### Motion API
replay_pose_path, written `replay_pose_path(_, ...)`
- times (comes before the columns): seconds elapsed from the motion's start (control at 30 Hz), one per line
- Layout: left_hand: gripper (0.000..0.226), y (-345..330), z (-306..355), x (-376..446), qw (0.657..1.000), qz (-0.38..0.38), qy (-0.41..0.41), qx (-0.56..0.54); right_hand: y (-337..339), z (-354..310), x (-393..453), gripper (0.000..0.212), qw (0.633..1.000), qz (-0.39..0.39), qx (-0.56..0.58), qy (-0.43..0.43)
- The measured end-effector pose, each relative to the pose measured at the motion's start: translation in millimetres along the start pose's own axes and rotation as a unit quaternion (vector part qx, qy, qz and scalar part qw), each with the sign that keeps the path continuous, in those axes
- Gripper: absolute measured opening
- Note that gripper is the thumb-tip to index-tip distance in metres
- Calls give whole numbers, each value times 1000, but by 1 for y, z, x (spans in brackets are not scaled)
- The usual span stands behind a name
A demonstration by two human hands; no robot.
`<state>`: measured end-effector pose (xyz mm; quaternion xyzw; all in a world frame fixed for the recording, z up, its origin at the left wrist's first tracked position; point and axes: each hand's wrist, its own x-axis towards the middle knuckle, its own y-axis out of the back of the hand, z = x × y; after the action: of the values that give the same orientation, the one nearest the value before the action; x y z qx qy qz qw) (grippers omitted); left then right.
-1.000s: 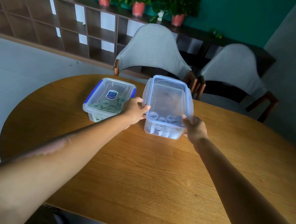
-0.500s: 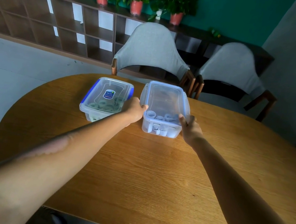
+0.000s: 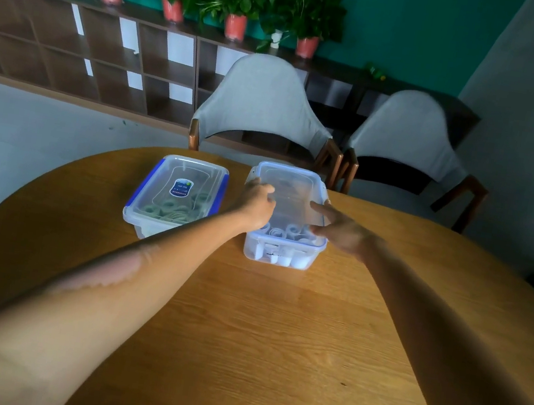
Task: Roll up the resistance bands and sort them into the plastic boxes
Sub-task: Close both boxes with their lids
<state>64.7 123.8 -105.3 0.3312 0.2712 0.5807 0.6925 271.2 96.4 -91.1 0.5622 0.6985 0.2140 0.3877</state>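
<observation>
Your left hand lies on the lid of the right-hand plastic box, near its left edge, knuckles up and fingers bent over the lid's rim; whether they actually clasp that rim or only press on it cannot be told from here. Your right hand rests on the same lid toward its right side, fingers straight and spread, reaching forward and flat on the plastic, holding nothing. Both of your forearms stretch out long from the bottom corners of the view and converge on this box.

Through the box's clear walls you can see pale rolled resistance bands standing on end at its near side. Just beside it to your left sits the second plastic box, its lid on, with blue clips along the sides and a blue label on top; greenish rolled bands lie inside. The two boxes stand close together but apart, at the far side of the round wooden bench.

Two grey chairs stand behind the bench.
</observation>
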Motion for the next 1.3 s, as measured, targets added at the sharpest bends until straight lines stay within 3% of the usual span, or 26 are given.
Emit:
replay_pose_path(0.1, 51, -3, 1, 2, 999, 39, 6, 1, -9, -3, -12, 64, 1000, 16, -1, 4)
replay_pose_path(0.23, 73, 1, 0, 4, 994, 3, 58, -89, -20, -5, -33, 62, 998, 50, 45, 13)
replay_pose_path(0.37, 63, -1, -2, 0, 990, 15, 93, -108, -21, -9, -22, 52, 978, 180, 104, -29)
replay_pose_path(0.53, 74, -7, -4, -4, 980, 40, 112, -162, -26, -22, 3, 60, 957, 219, 178, -71)
replay_pose_path(0.6, 78, -9, -10, -5, 971, 42, 118, -204, -34, -22, 8, 62, 947, 223, 223, -67)
replay_pose_path(0.8, 58, -13, -21, -2, 941, 33, 134, -310, -34, -15, 13, 75, 917, 190, 343, -66)
replay_pose_path(0.9, 34, -10, -17, -6, 935, 33, 125, -331, -33, -10, 14, 77, 895, 175, 404, -69)
replay_pose_path(1.1, 23, -4, -16, -4, 940, 33, 112, -321, -20, -15, 21, 94, 917, 143, 362, -88)
replay_pose_path(1.2, 26, -4, -19, -3, 925, 28, 118, -361, -12, -19, 24, 100, 930, 128, 326, -111)
replay_pose_path(1.3, 36, -1, -16, -2, 934, 27, 105, -342, 0, -16, 27, 102, 949, 118, 266, -123)
